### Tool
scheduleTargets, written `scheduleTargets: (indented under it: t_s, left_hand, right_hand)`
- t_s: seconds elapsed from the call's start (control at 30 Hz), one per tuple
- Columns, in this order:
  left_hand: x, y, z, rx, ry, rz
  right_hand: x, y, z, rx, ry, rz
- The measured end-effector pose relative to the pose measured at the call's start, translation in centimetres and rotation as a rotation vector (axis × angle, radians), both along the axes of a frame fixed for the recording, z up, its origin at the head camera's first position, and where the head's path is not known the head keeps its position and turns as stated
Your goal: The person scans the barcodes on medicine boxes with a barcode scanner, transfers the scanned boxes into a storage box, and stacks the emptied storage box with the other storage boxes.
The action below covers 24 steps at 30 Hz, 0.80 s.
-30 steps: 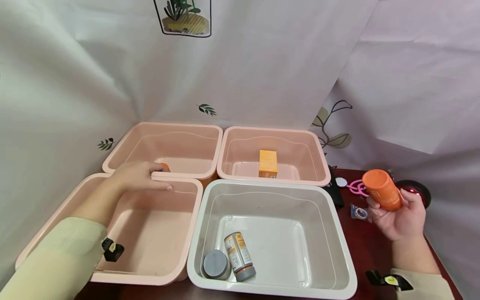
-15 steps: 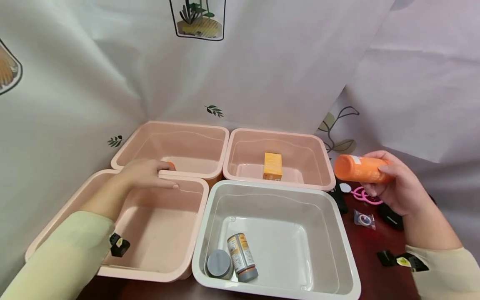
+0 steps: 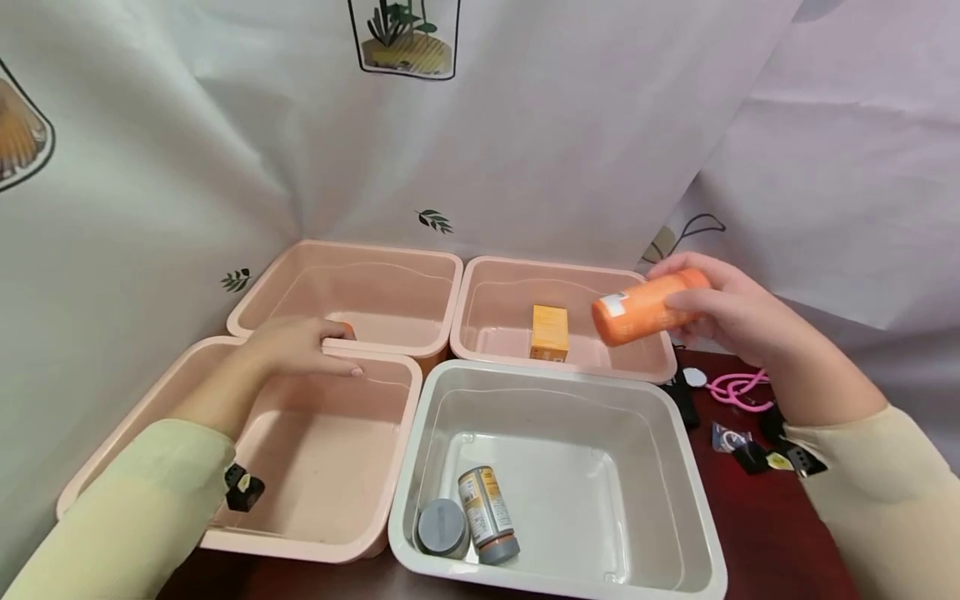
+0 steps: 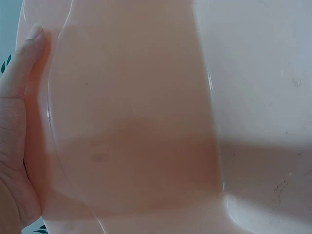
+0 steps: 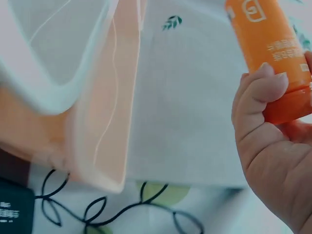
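My right hand (image 3: 723,304) grips an orange bottle (image 3: 637,312) by its capped end and holds it tilted above the right side of the far right pink bin (image 3: 498,265). White print shows on the bottle (image 5: 265,39) in the right wrist view. My left hand (image 3: 296,346) lies over the adjoining rims of the near left pink bin (image 3: 412,425) and the far left pink bin (image 3: 375,254), thumb on the near side. Its fingers are partly hidden beyond the rim, beside a small orange thing (image 3: 348,331). A yellow-orange box (image 3: 550,332) stands in the far right bin.
A grey bin (image 3: 555,492) stands at the near right, holding a grey-capped jar (image 3: 442,527) and a grey labelled bottle (image 3: 486,510). On the dark red table to its right lie a pink stethoscope (image 3: 738,390), a small clear packet (image 3: 729,437) and black items.
My right hand has carried the orange bottle leftward and up, from above the table to above the far right bin, tipping it sideways. The left hand stays at the rims.
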State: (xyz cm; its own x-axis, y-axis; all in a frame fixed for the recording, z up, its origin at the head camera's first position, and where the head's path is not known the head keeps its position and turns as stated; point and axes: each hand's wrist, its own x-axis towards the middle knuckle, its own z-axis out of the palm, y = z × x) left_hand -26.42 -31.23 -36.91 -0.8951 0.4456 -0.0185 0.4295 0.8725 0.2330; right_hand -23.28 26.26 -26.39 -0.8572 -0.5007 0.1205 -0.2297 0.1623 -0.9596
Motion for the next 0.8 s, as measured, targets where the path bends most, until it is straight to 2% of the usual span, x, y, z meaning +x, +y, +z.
scheduleTargets:
  t_s: [0.17,0.3,0.37,0.53,0.8]
  left_hand:
    - [0.0,0.0,-0.5,0.007,0.002,0.016]
    - [-0.3,0.2,-0.6,0.014,-0.009,0.007]
    - [-0.3,0.3,-0.6,0.014,-0.013,0.007]
    - [-0.2,0.3,-0.5,0.016,-0.017,0.008]
    - [-0.1,0.0,-0.2,0.028,-0.014,0.002]
  right_hand:
    - [-0.6,-3.8,1.3,0.303,0.101,-0.065]
    - [-0.7,-6.5,1.9,0.464,0.124,-0.077]
    - [-0.8,-7.8,2.0,0.527,0.170,-0.072]
    - [-1.3,-11.2,1.8,0.593,0.281,-0.033]
    - [-2.7,-17.5,0.9,0.582,0.386,0.089]
